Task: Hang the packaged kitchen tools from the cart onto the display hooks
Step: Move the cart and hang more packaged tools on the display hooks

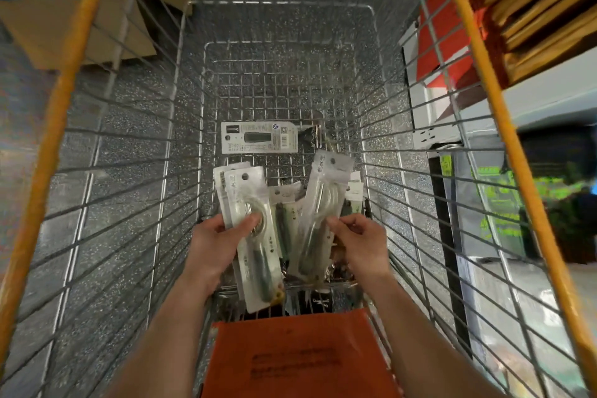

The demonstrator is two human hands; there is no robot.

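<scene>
Clear tool packs [256,268] fill left hand [211,241] grip; right hand [363,244] grip pinches a single pack [318,216].

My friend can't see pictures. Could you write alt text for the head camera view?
Seen from above, a person's left hand grips a small stack of packaged kitchen tools and the right hand pinches a single package inside a wire shopping cart. One more white package lies flat on the cart floor farther ahead.

I'm seeing a silver wire-grid cart [281,81] with orange rails [61,100], an orange-red flap [297,355], whitish clear packets [239,194] showing dark green handles [262,265], over grey speckled floor [290,22].
</scene>
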